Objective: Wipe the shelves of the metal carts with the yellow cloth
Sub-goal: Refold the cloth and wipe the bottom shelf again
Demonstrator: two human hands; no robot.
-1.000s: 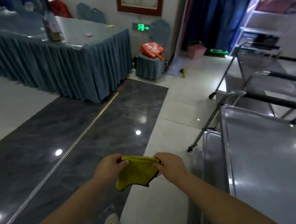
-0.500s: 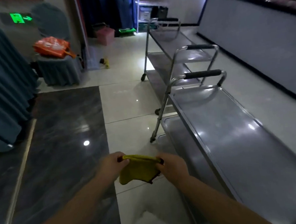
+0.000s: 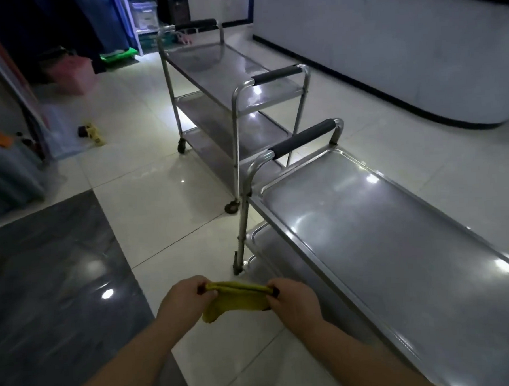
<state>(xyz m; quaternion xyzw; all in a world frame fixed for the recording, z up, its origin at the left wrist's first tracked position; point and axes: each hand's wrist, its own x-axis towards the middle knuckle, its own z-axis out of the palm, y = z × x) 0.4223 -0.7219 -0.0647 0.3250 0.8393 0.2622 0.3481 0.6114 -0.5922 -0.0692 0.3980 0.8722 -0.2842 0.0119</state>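
Both forearms were extended forward from the near edge, low in the view. The yellow cloth was held stretched between the two hands above the floor, just left of the near metal cart. Its left end was pinched by the curled fingers of the left hand, and its right end was pinched in the same manner by the right hand. The lower part of the cloth was left hanging in a loose fold between the hands.

The near cart's top shelf was seen as a long, shiny steel tray with a raised rim, running from the near right toward the middle, with a lower shelf partly visible beneath it. A dark-padded handle was fitted across its far end. Beyond it, a second metal cart with three shelves and castors was parked in line, touching or nearly touching the first.

The floor was laid in pale glossy tiles, with a dark marbled panel at the near left. A white curved counter was set along the far right. A pink bin and dark blue curtains were visible at the far left.
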